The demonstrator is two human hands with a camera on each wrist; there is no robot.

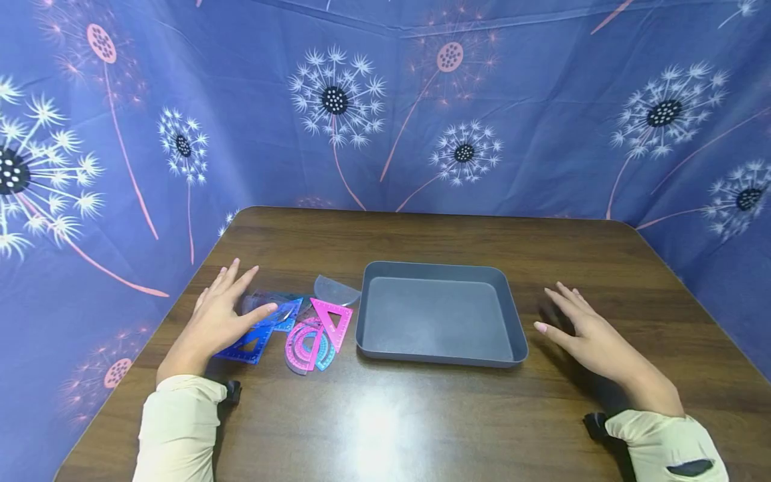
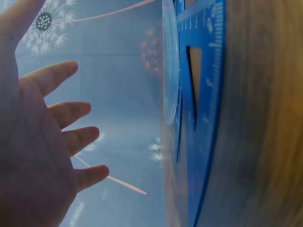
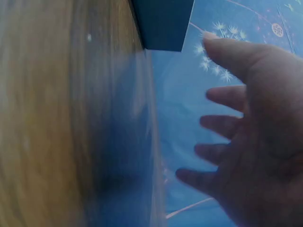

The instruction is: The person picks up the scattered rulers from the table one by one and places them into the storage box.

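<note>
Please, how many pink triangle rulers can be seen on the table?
1. The pink triangle ruler lies beside the gray tray, on the side of the left hand; another could be hidden behind that hand.

From where I stand, left of frame: left hand [image 1: 219, 323], fingers spread, above a blue set square [image 1: 253, 356]. Just right of it: pink protractor [image 1: 293, 345] overlapping a light-blue protractor [image 1: 327, 353], a pink set square [image 1: 336, 338], and a clear half-disc [image 1: 334, 291] just beside the tray [image 1: 440, 311]. Tray grey, rectangular, frame centre, on brown table [image 1: 482, 415]. Right hand [image 1: 590, 341] at right, extended, apart from tray. Dandelion-print blue cloth [image 1: 253, 80] across upper frame.
</note>
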